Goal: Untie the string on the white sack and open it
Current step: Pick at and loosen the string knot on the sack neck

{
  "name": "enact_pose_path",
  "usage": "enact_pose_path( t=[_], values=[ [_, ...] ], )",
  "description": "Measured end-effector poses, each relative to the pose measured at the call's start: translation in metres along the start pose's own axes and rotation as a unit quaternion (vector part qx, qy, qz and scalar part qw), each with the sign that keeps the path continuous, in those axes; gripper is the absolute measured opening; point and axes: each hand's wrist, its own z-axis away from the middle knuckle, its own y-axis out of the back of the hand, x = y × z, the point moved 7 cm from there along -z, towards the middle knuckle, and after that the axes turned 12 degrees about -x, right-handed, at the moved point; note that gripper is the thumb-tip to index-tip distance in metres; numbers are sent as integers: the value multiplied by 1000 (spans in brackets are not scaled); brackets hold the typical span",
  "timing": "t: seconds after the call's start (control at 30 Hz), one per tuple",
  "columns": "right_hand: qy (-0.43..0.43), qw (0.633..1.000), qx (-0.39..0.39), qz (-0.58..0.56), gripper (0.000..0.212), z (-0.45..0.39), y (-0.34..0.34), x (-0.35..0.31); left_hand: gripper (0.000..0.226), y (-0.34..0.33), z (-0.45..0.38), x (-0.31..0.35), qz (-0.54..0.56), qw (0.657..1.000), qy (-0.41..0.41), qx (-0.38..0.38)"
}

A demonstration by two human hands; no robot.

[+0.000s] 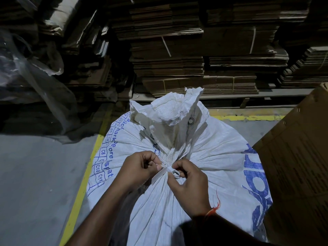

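A large white woven sack with blue print stands upright in front of me, its neck gathered and tied. A flat white string is knotted around the gathered neck. My left hand pinches the string's loose end just left of the knot. On the other side of the knot, my right hand pinches the string's loop. Above the knot, the sack's crumpled mouth sticks up, partly spread.
Stacks of flattened cardboard fill the back. A brown cardboard box stands against the sack's right side. Clear plastic wrap hangs at the left. A yellow floor line runs past the sack on grey concrete.
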Motion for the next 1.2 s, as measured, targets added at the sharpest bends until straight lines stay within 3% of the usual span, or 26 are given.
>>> enact_pose_path(
  t=[0.47, 1.2],
  values=[
    [-7, 1000, 0, -8, 21, 0, 3, 0, 13, -2, -1, 2, -28, 1000, -7, 1],
    [-13, 1000, -5, -5, 20, 0, 2, 1, 6, -7, -4, 1, 12, 1000, -12, -15]
  ],
)
